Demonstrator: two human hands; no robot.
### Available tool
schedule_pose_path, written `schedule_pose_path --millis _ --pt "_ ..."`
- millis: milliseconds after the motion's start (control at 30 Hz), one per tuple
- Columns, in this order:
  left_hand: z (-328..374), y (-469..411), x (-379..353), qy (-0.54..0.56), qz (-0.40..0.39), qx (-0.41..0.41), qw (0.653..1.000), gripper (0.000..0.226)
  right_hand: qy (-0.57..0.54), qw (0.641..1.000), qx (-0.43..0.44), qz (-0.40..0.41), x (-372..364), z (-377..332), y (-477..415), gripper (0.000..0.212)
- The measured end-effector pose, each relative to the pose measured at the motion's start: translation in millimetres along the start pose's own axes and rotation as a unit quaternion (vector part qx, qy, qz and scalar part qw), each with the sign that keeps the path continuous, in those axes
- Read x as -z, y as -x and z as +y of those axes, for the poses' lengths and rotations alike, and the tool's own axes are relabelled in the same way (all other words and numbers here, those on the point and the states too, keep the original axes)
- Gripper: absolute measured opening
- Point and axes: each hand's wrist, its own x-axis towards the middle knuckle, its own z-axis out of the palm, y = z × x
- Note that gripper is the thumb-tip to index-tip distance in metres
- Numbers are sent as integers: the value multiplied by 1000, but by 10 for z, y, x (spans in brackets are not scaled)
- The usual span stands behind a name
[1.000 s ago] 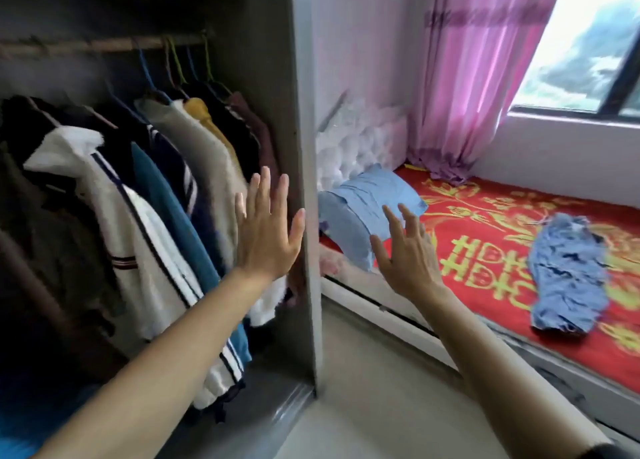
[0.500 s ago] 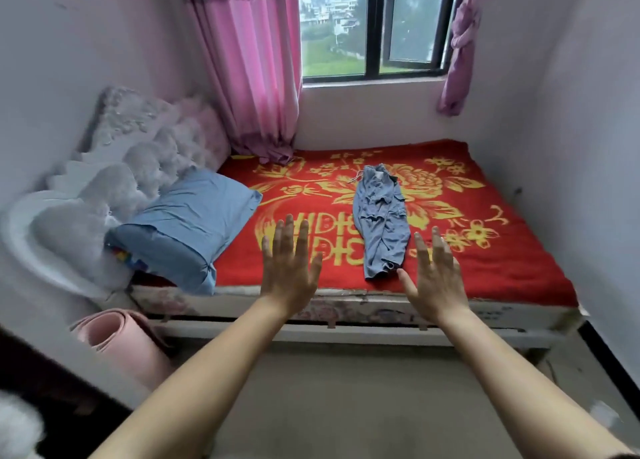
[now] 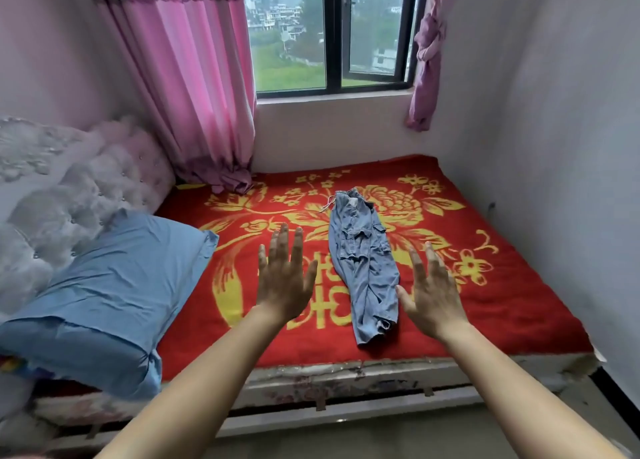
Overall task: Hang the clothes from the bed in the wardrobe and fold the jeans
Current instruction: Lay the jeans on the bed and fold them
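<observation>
A pair of light blue jeans [image 3: 366,261] lies lengthwise on the bed [image 3: 485,303], waistband toward the window and leg ends near the front edge. The bed is covered by a red blanket with yellow flowers. My left hand [image 3: 284,278] hovers above the blanket just left of the jeans, fingers straight and spread, holding nothing. My right hand [image 3: 431,287] is raised just right of the jeans, fingers also straight and empty. Neither hand touches the jeans. The wardrobe is out of view.
A blue pillow [image 3: 104,292] lies at the left end of the bed against a tufted headboard [image 3: 65,195]. Pink curtains [image 3: 187,78] hang beside the window [image 3: 332,33]. A white wall [image 3: 561,147] borders the bed's right side. Floor runs along the front.
The view swung from the wardrobe's hanging clothes to face the bed. Both open hands have moved forward over the bed and now flank the jeans.
</observation>
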Motion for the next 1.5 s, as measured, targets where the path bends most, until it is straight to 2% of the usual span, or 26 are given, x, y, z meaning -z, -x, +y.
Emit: schedule_pose_path --millis 233,433,533,767,1000,1100,1167,1200,1300,1433,1500 --pt "94 -1112 -708 42 -48 11 998 71 -5 999 -47 -19 -367 420 -864 91" --pt "420 -2006 -1680 84 -96 76 989 72 -30 995 -85 -41 -990 1175 -1688 90" --pt "567 -2402 -2256 105 -143 137 975 72 -60 984 -126 -109 -1377 1606 -2142 91" --pt "701 -2911 -3787 168 -246 315 901 72 -122 933 -211 -266 -2532 2478 -2785 87" --pt "498 -2791 -5185 187 -329 373 847 73 -241 854 -336 -317 -3914 2797 -2822 81" --pt "367 -2854 -5725 204 -309 440 818 74 -281 812 -388 -333 -4454 2748 -2812 75" --pt "323 -2941 -6001 224 -265 489 800 84 -293 809 -413 -300 -4696 2630 -2800 84" --pt "297 -2989 -6112 227 -247 497 801 91 -287 818 -420 -270 -4777 2566 -2801 88" --pt "179 -3122 -6303 170 -229 443 850 88 -275 847 -400 -219 -4911 2452 -2832 90" --pt "106 -3019 -6240 147 -200 315 916 54 -287 874 -338 -199 -4901 2375 -2832 60" --pt "91 -2815 -6101 153 -175 281 931 43 -282 880 -325 -201 -4841 2321 -2756 43"
